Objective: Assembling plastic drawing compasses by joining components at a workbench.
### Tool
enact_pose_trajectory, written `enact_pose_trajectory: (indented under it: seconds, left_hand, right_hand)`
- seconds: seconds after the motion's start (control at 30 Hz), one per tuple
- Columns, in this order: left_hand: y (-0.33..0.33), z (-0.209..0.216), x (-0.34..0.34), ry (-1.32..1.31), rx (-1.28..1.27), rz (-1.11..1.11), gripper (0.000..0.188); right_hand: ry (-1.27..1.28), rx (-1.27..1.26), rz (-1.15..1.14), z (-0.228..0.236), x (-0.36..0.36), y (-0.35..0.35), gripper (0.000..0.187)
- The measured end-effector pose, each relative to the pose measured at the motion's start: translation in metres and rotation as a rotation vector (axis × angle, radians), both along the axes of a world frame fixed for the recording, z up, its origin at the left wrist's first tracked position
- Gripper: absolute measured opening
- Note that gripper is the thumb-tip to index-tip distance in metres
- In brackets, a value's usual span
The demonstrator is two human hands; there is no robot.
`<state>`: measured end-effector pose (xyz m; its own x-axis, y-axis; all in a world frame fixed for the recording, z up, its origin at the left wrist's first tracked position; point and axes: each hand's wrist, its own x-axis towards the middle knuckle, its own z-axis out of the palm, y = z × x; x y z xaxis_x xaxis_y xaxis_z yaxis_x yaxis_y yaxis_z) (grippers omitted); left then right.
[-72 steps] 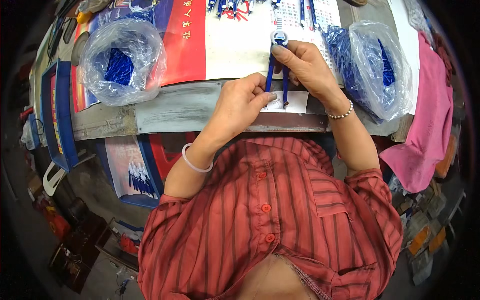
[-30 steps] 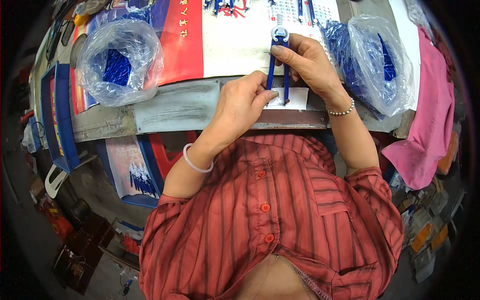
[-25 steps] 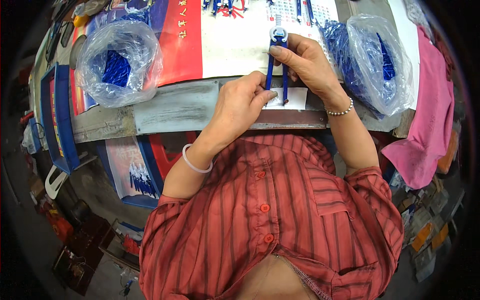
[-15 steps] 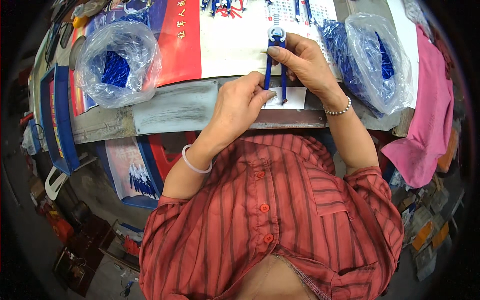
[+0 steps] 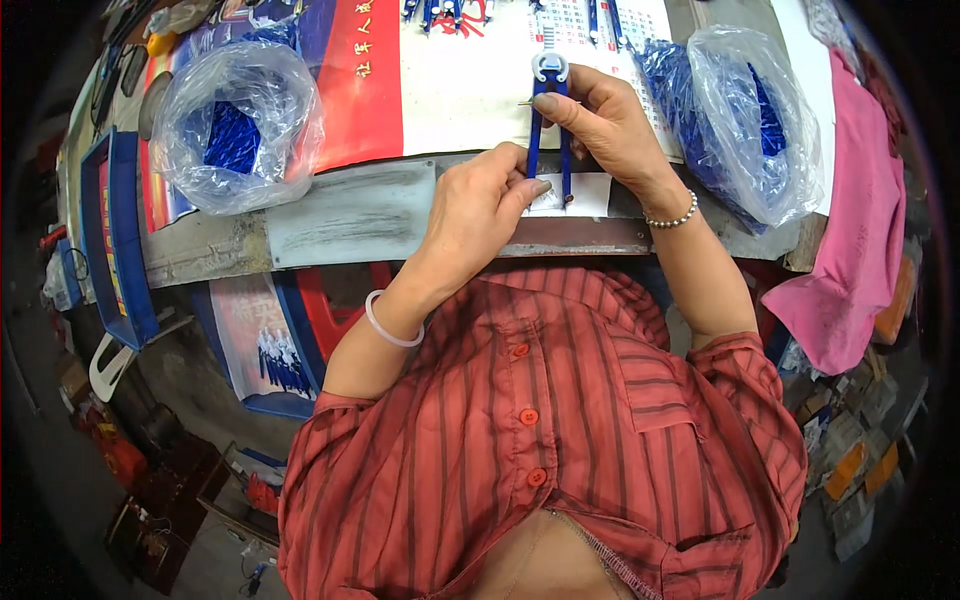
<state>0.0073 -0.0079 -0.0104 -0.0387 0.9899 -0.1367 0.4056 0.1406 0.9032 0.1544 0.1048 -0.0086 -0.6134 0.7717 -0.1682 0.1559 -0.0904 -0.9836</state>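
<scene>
Between my hands is a blue drawing compass [image 5: 535,150] with a pale round head and a ridged grip pointing away from me. Its two legs are slightly apart, tips toward me. My right hand [image 5: 615,130] pinches it just below the head, thumb on top. Lower down, my left hand [image 5: 478,205] has thumb and fingers closed on the left leg near its tip. The right leg's tip lies over a small white paper [image 5: 592,195] at the table's near edge. A thin metal piece sticks out left of my right thumb.
Clear plastic bags of blue parts stand at left [image 5: 290,95] and right [image 5: 715,130]. More blue compasses [image 5: 445,12] lie at the far edge. A pink cloth [image 5: 850,240] hangs at right. Below the table, a blue-edged tray [image 5: 250,330] holds several compasses.
The compass and my right hand have shifted very slightly left. Both hands keep the same hold.
</scene>
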Motion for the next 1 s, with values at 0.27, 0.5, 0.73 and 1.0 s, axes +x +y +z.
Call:
enact_pose_trajectory:
  seconds: [0.27, 0.5, 0.73, 1.0]
  left_hand:
    - [0.0, 0.0, 0.001, 0.015, 0.0, -0.009, 0.017]
    - [0.003, -0.001, -0.002, 0.009, 0.003, -0.007, 0.017]
    - [0.003, 0.007, 0.0, 0.002, 0.021, -0.006, 0.017]
    - [-0.026, 0.059, -0.004, -0.523, -0.235, -0.032, 0.013]
  right_hand:
    - [-0.022, -0.015, -0.003, 0.001, 0.002, 0.0, 0.028]
    - [-0.009, 0.004, -0.008, 0.001, -0.002, 0.003, 0.027]
    - [-0.047, 0.014, -0.012, 0.006, 0.003, 0.003, 0.023]
    - [0.141, -0.491, 0.059, 0.056, 0.035, -0.05, 0.016]
